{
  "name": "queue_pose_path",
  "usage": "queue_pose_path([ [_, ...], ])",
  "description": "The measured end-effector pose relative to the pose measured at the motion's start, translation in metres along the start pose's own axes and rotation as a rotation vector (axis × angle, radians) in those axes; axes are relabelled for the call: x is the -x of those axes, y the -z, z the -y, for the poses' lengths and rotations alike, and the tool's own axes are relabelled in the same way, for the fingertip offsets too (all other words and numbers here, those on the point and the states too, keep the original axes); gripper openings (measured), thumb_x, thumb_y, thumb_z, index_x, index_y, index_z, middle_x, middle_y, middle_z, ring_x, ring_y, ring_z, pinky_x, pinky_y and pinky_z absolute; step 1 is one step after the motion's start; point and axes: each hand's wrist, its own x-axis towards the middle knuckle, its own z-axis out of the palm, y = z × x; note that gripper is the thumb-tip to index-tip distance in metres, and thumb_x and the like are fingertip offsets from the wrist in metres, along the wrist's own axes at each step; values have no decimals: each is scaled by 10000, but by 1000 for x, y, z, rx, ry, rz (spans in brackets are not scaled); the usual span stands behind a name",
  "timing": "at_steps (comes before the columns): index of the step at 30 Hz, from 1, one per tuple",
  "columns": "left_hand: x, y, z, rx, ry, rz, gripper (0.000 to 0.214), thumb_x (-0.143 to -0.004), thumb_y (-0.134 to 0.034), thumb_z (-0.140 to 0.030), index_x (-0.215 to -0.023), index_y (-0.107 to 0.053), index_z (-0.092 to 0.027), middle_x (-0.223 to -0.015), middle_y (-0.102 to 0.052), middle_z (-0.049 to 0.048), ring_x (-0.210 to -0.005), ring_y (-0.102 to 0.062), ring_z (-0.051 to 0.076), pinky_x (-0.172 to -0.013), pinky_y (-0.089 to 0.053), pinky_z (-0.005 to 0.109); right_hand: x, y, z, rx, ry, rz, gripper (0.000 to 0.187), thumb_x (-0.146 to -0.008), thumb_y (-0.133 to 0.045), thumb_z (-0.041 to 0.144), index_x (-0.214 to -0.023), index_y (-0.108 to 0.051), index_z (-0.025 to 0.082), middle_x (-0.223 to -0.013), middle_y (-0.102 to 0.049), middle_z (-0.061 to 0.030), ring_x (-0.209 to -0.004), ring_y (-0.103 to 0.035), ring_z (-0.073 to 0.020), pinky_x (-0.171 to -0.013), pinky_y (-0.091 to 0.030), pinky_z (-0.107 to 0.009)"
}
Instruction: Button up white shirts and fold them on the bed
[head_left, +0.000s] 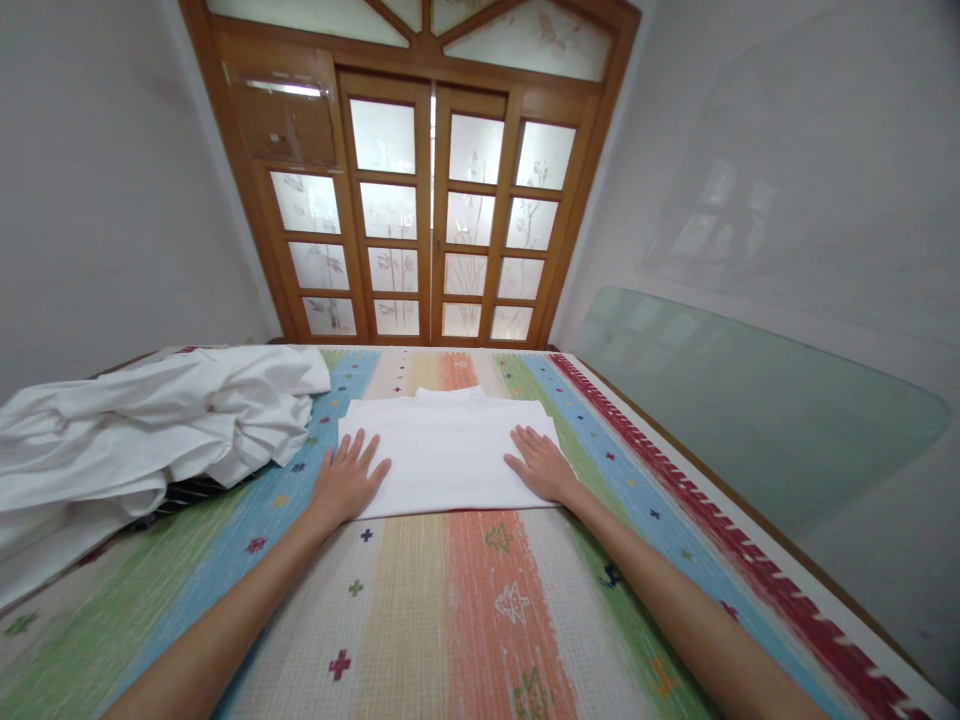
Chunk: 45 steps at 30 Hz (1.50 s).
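A white garment (450, 455), folded into a flat rectangle, lies across the middle of the striped bed cover (412, 620). A small flap of it, perhaps a collar, sticks out at the far edge. On its left end rests my left hand (349, 475), palm down with fingers spread. My right hand (541, 464) lies flat on the right end, fingers stretched toward the far side. Neither hand grips the cloth. The exact kind of garment cannot be made out.
A crumpled heap of white cloth (225, 410) lies at the left, with a dark striped piece (202, 490) partly under it. Walls flank both sides, and a pale green panel (750, 390) is on the right wall. Beyond the bed stand wooden doors with frosted panes (388, 210).
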Motion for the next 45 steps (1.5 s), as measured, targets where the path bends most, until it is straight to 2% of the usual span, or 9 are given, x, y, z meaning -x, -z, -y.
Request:
queue_pose_path([
  [12,37,-27,31,42,-144,-136,650,-943,-290,-533,-1446,-402,-137,-1548,-283,151,-1426,-255,316,-1136,-269,482,-63,-3,-5,-34,-167,53,725,-961,-169,548,-1495,-283,70,-1577,-183,-156,-1453,-103,-352,-1149,-127,-514],
  [17,64,-30,38,57,-154,-155,660,-936,-279,-557,-1462,-380,-171,-1566,-246,111,-1435,-240,295,-1147,-261,474,-100,-12,19,-105,-152,-4,744,-964,-133,544,-1514,-186,46,-1583,-126,-183,-1459,-72,-335,-1145,-129,-509],
  [21,81,-27,40,60,-170,-141,678,-932,-285,-568,-1484,-331,-177,-1575,-216,100,-1447,-207,281,-1154,-252,467,-128,-19,54,-108,-21,-58,710,-972,-167,514,-1507,-212,49,-1582,-139,-182,-1462,-65,-320,-1145,-120,-501],
  [25,87,-26,41,68,-164,-98,691,-938,-295,-555,-1500,-287,-152,-1570,-210,118,-1451,-181,276,-1156,-258,462,-156,-16,80,-61,100,-35,588,-982,-254,424,-1409,-411,52,-1515,-332,-197,-1421,-241,-312,-1139,-126,-490],
  [29,88,-23,38,88,-147,-73,679,-951,-285,-536,-1506,-261,-146,-1569,-198,128,-1453,-157,274,-1156,-249,485,-177,-8,86,-95,146,-11,471,-982,-329,363,-1305,-515,75,-1375,-516,-192,-1291,-441,-260,-1088,-258,-395],
  [32,86,-21,35,100,-117,-51,646,-963,-261,-512,-1498,-285,-152,-1565,-206,131,-1452,-157,271,-1156,-240,504,-184,-4,83,-115,156,-27,433,-974,-387,361,-1260,-552,80,-1321,-552,-183,-1248,-473,-245,-1047,-309,-337],
  [36,82,-23,33,98,-92,-40,630,-961,-277,-504,-1477,-338,-148,-1554,-242,139,-1449,-168,287,-1146,-248,524,-186,5,75,-101,121,-49,453,-919,-509,429,-1215,-596,97,-1283,-569,-179,-1227,-484,-272,-1018,-350,-343],
  [40,77,-16,35,97,-88,20,629,-962,-277,-503,-1471,-350,-141,-1553,-241,151,-1442,-187,315,-1129,-263,548,-191,23,64,-111,81,87,458,-838,-628,433,-1172,-636,120,-1204,-637,-152,-1096,-582,-266,-896,-436,-307],
  [45,62,5,38,77,-42,136,603,-977,-208,-478,-1457,-381,-157,-1551,-278,113,-1447,-145,353,-1114,-244,597,-194,38,45,-102,44,249,409,-798,-670,431,-1085,-683,140,-1124,-687,-126,-970,-638,-246,-766,-467,-273],
])
